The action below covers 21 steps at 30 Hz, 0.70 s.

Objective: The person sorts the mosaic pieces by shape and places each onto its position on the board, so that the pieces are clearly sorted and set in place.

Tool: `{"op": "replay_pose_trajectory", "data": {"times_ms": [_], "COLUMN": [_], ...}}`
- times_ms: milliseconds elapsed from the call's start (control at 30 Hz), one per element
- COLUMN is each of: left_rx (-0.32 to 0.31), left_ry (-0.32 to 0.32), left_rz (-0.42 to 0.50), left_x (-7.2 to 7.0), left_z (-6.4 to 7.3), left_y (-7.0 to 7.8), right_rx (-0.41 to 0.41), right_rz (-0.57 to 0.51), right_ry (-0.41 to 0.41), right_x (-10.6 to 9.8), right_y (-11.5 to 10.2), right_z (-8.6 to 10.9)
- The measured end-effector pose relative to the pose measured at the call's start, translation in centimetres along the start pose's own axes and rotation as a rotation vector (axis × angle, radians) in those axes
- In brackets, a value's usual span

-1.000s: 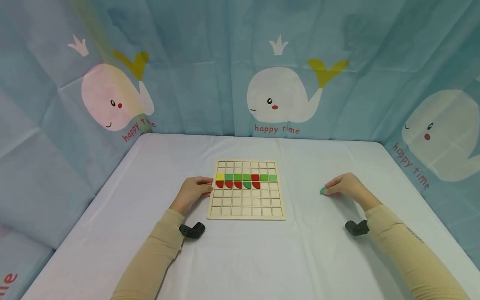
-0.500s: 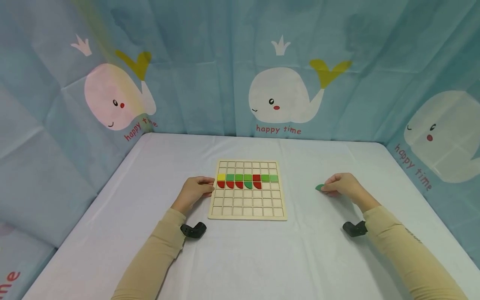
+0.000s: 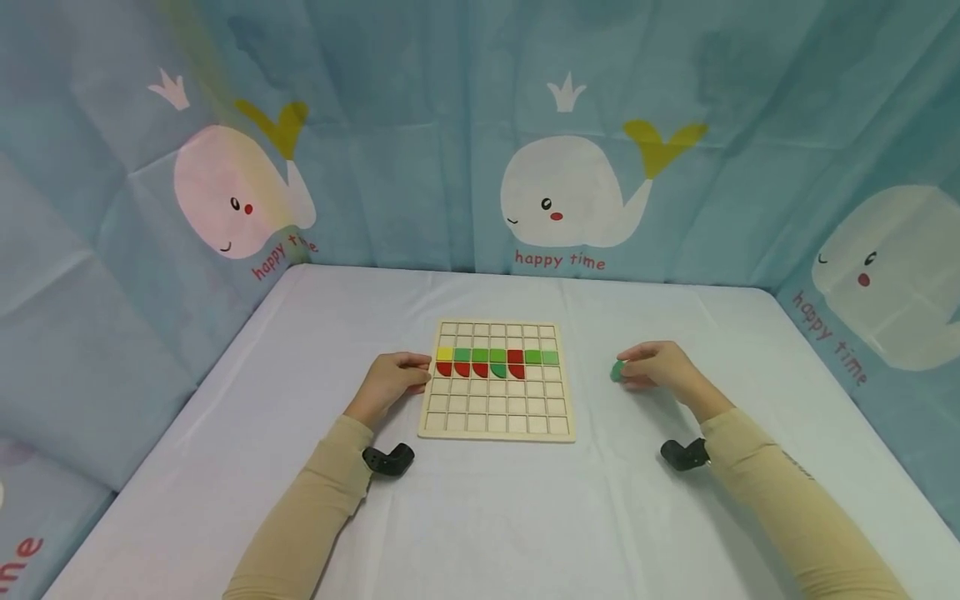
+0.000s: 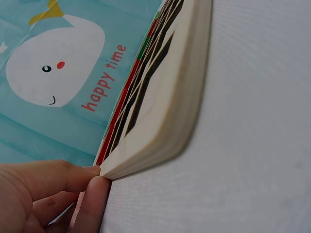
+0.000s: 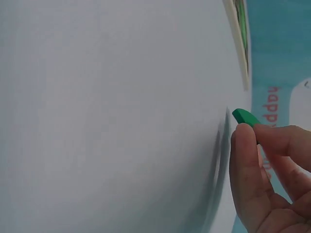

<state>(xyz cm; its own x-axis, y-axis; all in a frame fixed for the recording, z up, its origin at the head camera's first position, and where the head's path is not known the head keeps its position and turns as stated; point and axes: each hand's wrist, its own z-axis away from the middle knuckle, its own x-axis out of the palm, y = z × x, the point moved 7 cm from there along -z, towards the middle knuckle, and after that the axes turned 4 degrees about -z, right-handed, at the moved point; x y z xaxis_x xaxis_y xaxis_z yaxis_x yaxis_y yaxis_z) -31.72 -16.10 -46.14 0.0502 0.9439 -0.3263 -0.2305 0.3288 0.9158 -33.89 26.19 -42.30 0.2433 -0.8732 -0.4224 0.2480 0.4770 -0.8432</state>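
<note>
A pale wooden grid board (image 3: 497, 425) lies on the white table. One row holds square tiles: yellow, red and several green. Below it, quarter-round pieces sit in several cells, red apart from one green piece (image 3: 498, 370). My left hand (image 3: 388, 381) grips the board's left edge, thumb and forefinger at the wooden rim (image 4: 165, 131) in the left wrist view. Right of the board, my right hand (image 3: 660, 369) pinches a small green piece (image 5: 245, 117) with a curved edge between thumb and forefinger, held over the table.
The white-covered table (image 3: 517, 517) spreads around the board. Blue curtains (image 3: 420, 167) printed with whales stand along its back and sides. A black wrist device (image 3: 388, 459) sits at the left cuff, and a matching black device (image 3: 684, 455) at the right.
My right hand has moved left towards the board with the green piece, which has turned in the fingers. The left hand stays at the board's edge. The head view has shifted slightly.
</note>
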Motion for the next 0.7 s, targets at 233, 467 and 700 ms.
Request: {"op": "replay_pose_trajectory", "data": {"times_ms": [233, 467, 700], "left_rx": [0.005, 0.011, 0.008], "left_ry": [0.001, -0.002, -0.003], "left_rz": [0.002, 0.01, 0.01], "left_x": [0.0, 0.0, 0.0], "left_z": [-0.1, 0.1, 0.1], "left_y": [0.1, 0.3, 0.2], "right_rx": [0.026, 0.005, -0.018], "right_rz": [0.039, 0.065, 0.06], "right_ry": [0.032, 0.026, -0.02], "right_x": [1.9, 3.8, 6.3], "right_y": [-1.2, -3.0, -4.7], "right_z": [-1.0, -1.9, -2.7]}}
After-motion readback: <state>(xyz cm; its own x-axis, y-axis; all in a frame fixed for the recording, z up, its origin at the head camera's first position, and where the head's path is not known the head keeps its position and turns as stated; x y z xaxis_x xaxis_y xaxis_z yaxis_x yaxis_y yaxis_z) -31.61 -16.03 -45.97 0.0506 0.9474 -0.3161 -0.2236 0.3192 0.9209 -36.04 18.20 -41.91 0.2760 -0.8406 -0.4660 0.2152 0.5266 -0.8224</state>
